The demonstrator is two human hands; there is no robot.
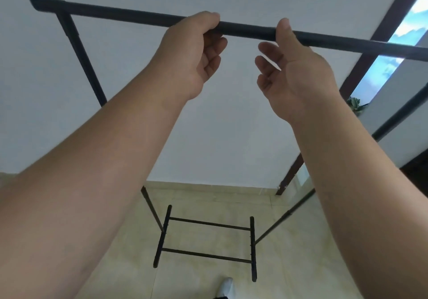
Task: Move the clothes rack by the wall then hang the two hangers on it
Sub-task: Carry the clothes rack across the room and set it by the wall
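Note:
A black metal clothes rack stands in front of me, close to a white wall. Its top bar runs across the upper part of the view, and its base rests on the beige tiled floor. My left hand is curled around the top bar near its middle. A little to the right, my right hand has its thumb on the bar and its fingers spread apart below it. No hangers are in view.
The white wall rises just behind the rack. A dark-framed panel leans along the right side, with a small green plant beside it. My white shoe shows at the bottom edge.

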